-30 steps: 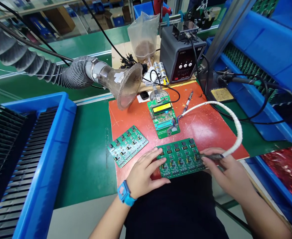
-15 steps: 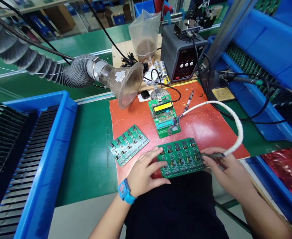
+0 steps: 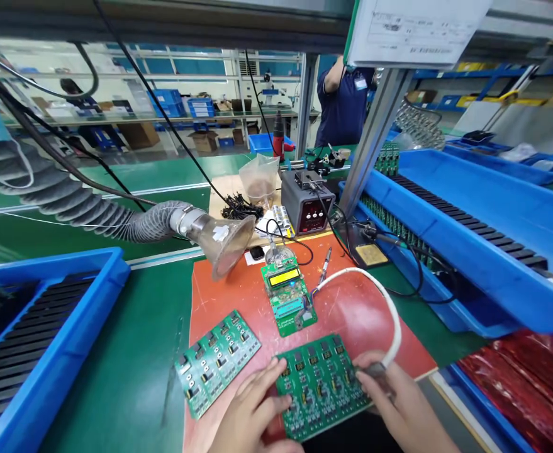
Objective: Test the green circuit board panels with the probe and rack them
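Observation:
My left hand (image 3: 250, 412) lies with spread fingers on the left edge of a green circuit board panel (image 3: 321, 385) at the near edge of an orange mat (image 3: 351, 314). Against the panel's right edge, my right hand (image 3: 399, 406) grips a probe on a white-wrapped cable (image 3: 389, 308). That cable runs back to a small green board with a yellow display (image 3: 288, 296). A second green panel (image 3: 217, 360) lies to the left, partly off the mat.
A fume extraction hose with a clear funnel (image 3: 224, 242) hangs over the mat's far left. A grey soldering station (image 3: 307, 211) stands behind. Blue bins (image 3: 54, 358) (image 3: 469, 226) flank the bench. A person in dark blue (image 3: 345, 100) stands across the line.
The view has tilted upward, so the bench sits lower in frame and the far shelves and a person show. Both hands stay on the panel and probe.

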The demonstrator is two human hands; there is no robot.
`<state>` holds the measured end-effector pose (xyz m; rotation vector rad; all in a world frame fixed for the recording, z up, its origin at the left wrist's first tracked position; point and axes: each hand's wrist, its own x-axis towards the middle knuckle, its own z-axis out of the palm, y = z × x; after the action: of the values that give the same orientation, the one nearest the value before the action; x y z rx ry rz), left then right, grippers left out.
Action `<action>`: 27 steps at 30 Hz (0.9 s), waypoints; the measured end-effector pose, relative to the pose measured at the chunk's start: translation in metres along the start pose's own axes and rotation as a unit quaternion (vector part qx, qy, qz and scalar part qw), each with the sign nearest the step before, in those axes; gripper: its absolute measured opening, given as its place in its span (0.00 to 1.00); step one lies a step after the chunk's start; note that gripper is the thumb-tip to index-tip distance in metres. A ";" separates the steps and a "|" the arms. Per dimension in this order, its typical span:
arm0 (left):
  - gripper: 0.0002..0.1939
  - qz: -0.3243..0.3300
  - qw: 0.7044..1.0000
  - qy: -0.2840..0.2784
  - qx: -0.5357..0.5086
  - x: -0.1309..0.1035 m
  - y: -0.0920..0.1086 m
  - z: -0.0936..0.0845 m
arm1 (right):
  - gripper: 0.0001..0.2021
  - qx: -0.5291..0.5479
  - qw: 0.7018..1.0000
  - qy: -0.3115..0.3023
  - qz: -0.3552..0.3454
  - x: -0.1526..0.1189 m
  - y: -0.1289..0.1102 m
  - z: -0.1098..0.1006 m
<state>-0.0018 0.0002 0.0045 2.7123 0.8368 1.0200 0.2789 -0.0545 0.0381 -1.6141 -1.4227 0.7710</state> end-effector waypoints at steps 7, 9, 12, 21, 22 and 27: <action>0.29 -0.010 1.000 0.007 0.000 0.003 0.003 -0.001 | 0.11 0.010 1.000 -0.012 0.018 -0.002 0.001 -0.001; 0.29 -0.014 1.000 0.012 -0.002 0.005 0.004 -0.002 | 0.11 0.002 1.000 -0.016 0.013 -0.002 0.003 -0.002; 0.29 -0.026 1.000 0.007 -0.001 0.006 0.006 -0.002 | 0.11 -0.015 1.000 -0.014 -0.005 -0.002 0.006 -0.002; 0.28 -0.046 0.999 -0.013 -0.003 0.008 0.012 -0.010 | 0.11 -0.030 0.999 -0.013 -0.003 -0.001 0.010 0.000; 0.28 -0.050 0.999 -0.017 -0.006 0.009 0.012 -0.010 | 0.11 -0.029 0.999 -0.014 0.003 -0.002 0.010 -0.001; 0.26 -0.069 0.996 -0.036 -0.031 0.009 0.015 -0.013 | 0.13 -0.010 0.999 -0.020 0.032 -0.004 0.008 -0.004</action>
<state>0.0022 -0.0086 0.0243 2.5809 0.9487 0.8997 0.2854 -0.0590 0.0325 -1.6742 -1.4170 0.8328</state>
